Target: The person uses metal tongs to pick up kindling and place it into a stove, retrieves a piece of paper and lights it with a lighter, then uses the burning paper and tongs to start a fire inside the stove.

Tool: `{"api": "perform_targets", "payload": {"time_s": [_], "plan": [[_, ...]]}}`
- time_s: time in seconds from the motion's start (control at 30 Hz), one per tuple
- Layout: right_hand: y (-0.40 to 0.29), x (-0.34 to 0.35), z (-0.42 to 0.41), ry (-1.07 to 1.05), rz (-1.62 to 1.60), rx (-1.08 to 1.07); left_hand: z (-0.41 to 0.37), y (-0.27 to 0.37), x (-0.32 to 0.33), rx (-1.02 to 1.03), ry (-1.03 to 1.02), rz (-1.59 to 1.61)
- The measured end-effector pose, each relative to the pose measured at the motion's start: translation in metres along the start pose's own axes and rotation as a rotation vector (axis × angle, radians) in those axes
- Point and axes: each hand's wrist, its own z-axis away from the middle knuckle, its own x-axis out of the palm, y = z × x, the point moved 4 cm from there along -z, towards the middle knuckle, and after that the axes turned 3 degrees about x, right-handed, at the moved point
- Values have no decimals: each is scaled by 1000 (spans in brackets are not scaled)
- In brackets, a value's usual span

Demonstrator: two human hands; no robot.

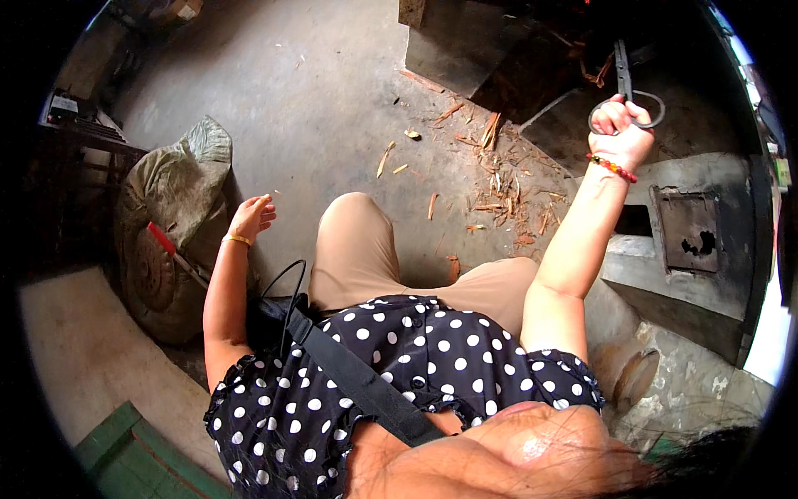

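Note:
My right hand [621, 128] is raised at the upper right, its fingers closed round the looped handles of dark iron fire tongs [622, 65]. The tongs' narrow jaws point away from me into a dark, sooty recess, where their far ends are hard to make out. Scraps of wood [600, 72] lie in the shadow beside them. My left hand [254, 215] hangs in the air on the left with nothing in it, fingers loosely curled and apart. Nearest to it stands a dusty, cloth-covered bundle [199, 181], which it does not seem to touch.
Split wood and splinters [499, 193] litter the concrete floor [299, 125] before my knees. To the right, a masonry stove [676, 299] has a rusty metal door [689, 218]. A red-handled tool [162, 238] leans by the bundle. A green wooden piece [140, 455] lies lower left.

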Motion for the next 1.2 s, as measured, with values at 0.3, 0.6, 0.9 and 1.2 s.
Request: {"api": "perform_targets", "payload": {"time_s": [0.3,0.6,0.9,1.2], "plan": [[0,3,71,-57,93,63,-11,-4,2,-22,-6,-22],[2,-6,54,-158,46,198,-7,5,13,-11,-6,-54],[-2,3,-24,-90,93,136,5,-14,-6,-44,51,-11],[2,13,-61,165,380,-89,17,-31,-16,-33,87,45]]}}
